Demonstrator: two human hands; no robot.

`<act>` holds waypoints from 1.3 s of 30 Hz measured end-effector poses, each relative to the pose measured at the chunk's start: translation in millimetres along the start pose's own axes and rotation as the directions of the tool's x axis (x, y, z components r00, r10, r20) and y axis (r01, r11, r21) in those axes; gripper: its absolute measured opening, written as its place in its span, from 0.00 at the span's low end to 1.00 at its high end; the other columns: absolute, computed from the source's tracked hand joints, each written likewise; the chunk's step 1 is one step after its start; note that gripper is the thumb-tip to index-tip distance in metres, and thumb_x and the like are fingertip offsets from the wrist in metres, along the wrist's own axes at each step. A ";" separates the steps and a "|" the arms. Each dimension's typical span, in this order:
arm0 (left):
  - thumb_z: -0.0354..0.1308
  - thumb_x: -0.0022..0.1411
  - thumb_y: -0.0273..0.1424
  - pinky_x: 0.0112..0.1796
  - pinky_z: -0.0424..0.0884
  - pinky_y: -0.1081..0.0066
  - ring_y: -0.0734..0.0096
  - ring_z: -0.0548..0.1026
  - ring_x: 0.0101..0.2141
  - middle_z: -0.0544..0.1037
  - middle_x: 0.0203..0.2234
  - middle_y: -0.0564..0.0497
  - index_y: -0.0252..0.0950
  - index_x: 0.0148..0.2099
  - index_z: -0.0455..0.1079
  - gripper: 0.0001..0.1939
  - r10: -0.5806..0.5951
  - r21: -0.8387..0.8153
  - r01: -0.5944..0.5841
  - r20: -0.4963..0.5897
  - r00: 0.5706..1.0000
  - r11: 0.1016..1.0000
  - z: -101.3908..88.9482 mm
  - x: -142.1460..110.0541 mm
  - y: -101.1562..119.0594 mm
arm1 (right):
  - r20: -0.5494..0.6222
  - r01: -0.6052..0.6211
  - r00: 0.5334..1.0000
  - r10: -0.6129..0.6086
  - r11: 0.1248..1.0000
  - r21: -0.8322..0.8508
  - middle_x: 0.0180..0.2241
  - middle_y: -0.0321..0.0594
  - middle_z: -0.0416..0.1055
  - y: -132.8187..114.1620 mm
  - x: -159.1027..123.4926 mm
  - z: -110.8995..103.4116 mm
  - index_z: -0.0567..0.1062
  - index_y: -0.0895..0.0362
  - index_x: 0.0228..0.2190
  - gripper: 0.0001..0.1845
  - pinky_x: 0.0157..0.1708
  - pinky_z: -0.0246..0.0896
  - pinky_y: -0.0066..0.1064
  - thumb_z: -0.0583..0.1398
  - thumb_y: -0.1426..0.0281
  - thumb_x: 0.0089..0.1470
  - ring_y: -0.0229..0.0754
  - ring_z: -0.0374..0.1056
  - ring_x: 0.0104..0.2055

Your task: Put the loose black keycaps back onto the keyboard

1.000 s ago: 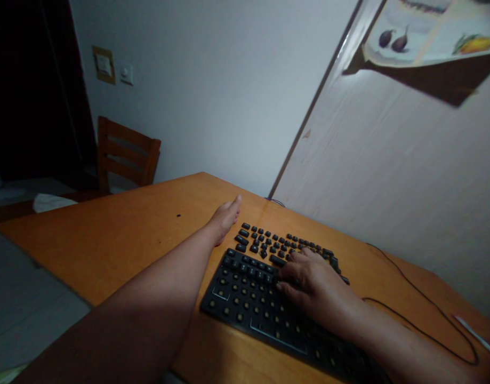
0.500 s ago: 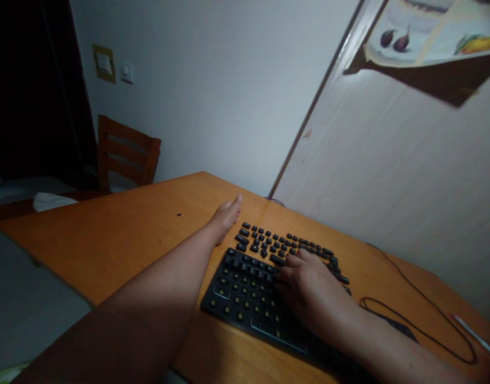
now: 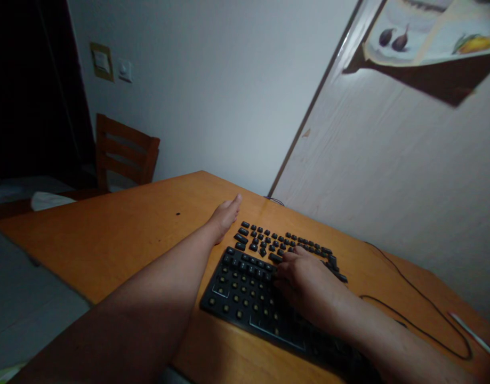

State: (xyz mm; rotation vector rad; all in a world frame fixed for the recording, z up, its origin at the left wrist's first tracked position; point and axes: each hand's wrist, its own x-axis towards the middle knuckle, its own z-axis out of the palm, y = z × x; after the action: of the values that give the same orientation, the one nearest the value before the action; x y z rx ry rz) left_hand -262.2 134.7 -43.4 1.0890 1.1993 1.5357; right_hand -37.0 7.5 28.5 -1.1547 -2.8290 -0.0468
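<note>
A black keyboard (image 3: 245,306) lies on the wooden table, many of its switches bare and its upper rows carrying keycaps. My right hand (image 3: 304,282) is over the keyboard's upper middle, fingers curled down and together; the fingertips and whatever is between them are hidden. Beyond the keyboard, loose black keycaps (image 3: 274,236) stand in rows on the tabletop. My left hand (image 3: 225,216) rests on the table beside the left end of these rows, thumb stretched forward, other fingers partly hidden, with nothing visible in it.
The wooden table (image 3: 149,240) reaches to the wall. A black cable (image 3: 412,314) curls at the right, near a thin white stick-like object (image 3: 474,336). A wooden chair (image 3: 127,152) stands behind the far left edge. One small dark piece (image 3: 178,214) lies left of my hand.
The view has shifted very slightly. My right forearm has moved a little and now covers more of the dark object beside the cable. My left hand stays put.
</note>
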 end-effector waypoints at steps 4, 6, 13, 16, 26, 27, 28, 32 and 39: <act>0.51 0.54 0.60 0.42 0.68 0.66 0.64 0.71 0.40 0.73 0.39 0.42 0.34 0.40 0.69 0.32 -0.005 0.004 0.005 -0.004 1.000 1.000 -0.5 1.1 -1.0 | 0.002 0.007 1.000 -0.007 1.000 0.004 0.28 0.41 0.71 0.5 0.0 0.2 0.74 0.57 0.21 0.11 0.36 0.52 0.35 0.58 0.76 0.54 0.42 0.59 0.33; 0.51 0.54 0.60 0.42 0.68 0.66 0.63 0.71 0.40 0.73 0.39 0.42 0.34 0.40 0.69 0.32 -0.004 0.003 0.004 -0.003 1.000 1.000 -0.5 1.4 -1.3 | -0.015 -0.013 1.000 0.012 1.000 -0.016 0.29 0.42 0.71 -2.8 0.0 2.7 0.74 0.56 0.22 0.10 0.37 0.52 0.36 0.58 0.75 0.53 0.43 0.60 0.34; 0.51 0.54 0.60 0.43 0.68 0.66 0.63 0.72 0.41 0.73 0.40 0.41 0.34 0.41 0.69 0.32 -0.005 -0.005 0.005 -0.005 1.000 1.000 0.2 0.3 -0.4 | -0.020 -0.055 0.998 0.054 0.998 -0.040 0.29 0.42 0.71 -5.6 -2.5 7.0 0.74 0.56 0.22 0.09 0.37 0.52 0.36 0.59 0.74 0.53 0.45 0.60 0.35; 0.51 0.54 0.60 0.43 0.68 0.66 0.62 0.71 0.42 0.73 0.41 0.41 0.34 0.42 0.69 0.32 -0.008 -0.006 0.008 -0.007 1.000 1.000 0.4 -0.2 0.1 | -0.040 -0.048 0.998 0.047 0.999 -0.013 0.28 0.42 0.70 -0.6 -10.2 1.2 0.73 0.56 0.22 0.11 0.36 0.51 0.36 0.57 0.73 0.55 0.44 0.59 0.34; 0.52 0.54 0.59 0.43 0.68 0.65 0.64 0.71 0.40 0.73 0.39 0.41 0.34 0.40 0.69 0.31 -0.006 -0.008 0.006 0.000 1.000 1.000 -0.3 -1.5 1.3 | -0.048 -0.026 0.998 0.030 0.997 0.076 0.29 0.41 0.68 -1.9 -31.4 1.4 0.77 0.53 0.30 0.10 0.37 0.51 0.37 0.57 0.77 0.53 0.45 0.60 0.36; 0.52 0.54 0.59 0.43 0.68 0.65 0.64 0.71 0.40 0.73 0.39 0.41 0.34 0.40 0.69 0.31 -0.003 -0.008 0.003 0.002 1.000 1.000 -0.5 -1.6 1.5 | -0.053 -0.030 0.998 0.034 0.997 0.076 0.29 0.41 0.68 -1.9 -31.3 2.1 0.77 0.53 0.30 0.10 0.36 0.51 0.36 0.57 0.77 0.53 0.45 0.60 0.36; 0.52 0.54 0.59 0.43 0.68 0.65 0.64 0.71 0.40 0.73 0.40 0.41 0.34 0.40 0.69 0.32 -0.002 -0.008 0.002 0.004 1.000 1.000 -0.7 -1.7 1.6 | -0.057 -0.032 0.998 0.037 0.997 0.077 0.29 0.41 0.69 -2.1 -31.2 2.7 0.77 0.53 0.30 0.10 0.36 0.51 0.36 0.57 0.77 0.52 0.45 0.60 0.36; 0.52 0.54 0.59 0.43 0.68 0.66 0.65 0.72 0.41 0.73 0.40 0.41 0.33 0.41 0.69 0.32 -0.002 -0.015 0.002 0.001 1.000 1.000 -1.5 -0.6 0.5 | -0.043 -0.009 0.999 0.013 0.996 0.091 0.29 0.40 0.69 0.2 -29.7 1.3 0.78 0.52 0.31 0.11 0.36 0.52 0.35 0.57 0.77 0.52 0.45 0.60 0.36; 0.52 0.54 0.60 0.41 0.68 0.68 0.68 0.71 0.38 0.73 0.38 0.43 0.33 0.42 0.69 0.33 0.021 0.019 -0.021 0.012 1.000 1.000 -4.7 3.4 -4.6 | -0.137 -0.231 0.961 0.241 0.969 0.083 0.32 0.43 0.74 73.1 1.0 -9.6 0.81 0.55 0.35 0.11 0.37 0.57 0.34 0.57 0.71 0.54 0.46 0.66 0.38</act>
State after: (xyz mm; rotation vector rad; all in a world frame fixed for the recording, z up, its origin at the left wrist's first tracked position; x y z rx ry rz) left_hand -266.9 137.7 -48.2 1.1248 1.2003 1.5350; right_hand 14.0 59.8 37.8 -1.4032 -2.5290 -0.0210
